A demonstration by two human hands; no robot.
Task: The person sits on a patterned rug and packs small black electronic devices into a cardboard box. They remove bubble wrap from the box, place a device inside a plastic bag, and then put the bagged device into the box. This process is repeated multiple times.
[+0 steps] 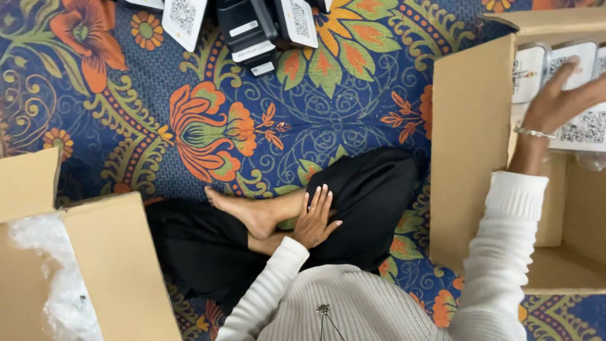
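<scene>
Nearest the camera, the left hand (315, 218) lies flat and slack on the crossed legs, fingers spread, nothing in it, resting against the bare foot (252, 211). It is well apart from the work. Low at the left stands a cardboard box (107, 265) with crumpled plastic wrap (50, 278) inside, cut off by the frame.

Up the right side, the sleeved arm rises into the second open cardboard box (470, 145). The right hand (555, 98) is by far the nearer one: its grip is loose, fingers extended and laid on the white packets (584, 95) standing in a row at the box's far end. The packets sit directly under and just beyond the fingertips, upright, their long sides running up out of the box. Whether the thumb has closed behind one is hidden by the hand's back, so I cannot tell if a packet is pinched.

Farthest off, on the patterned floor cloth (353, 107), lie black devices (249, 28) and white cards (183, 16), cropped at the top edge.
</scene>
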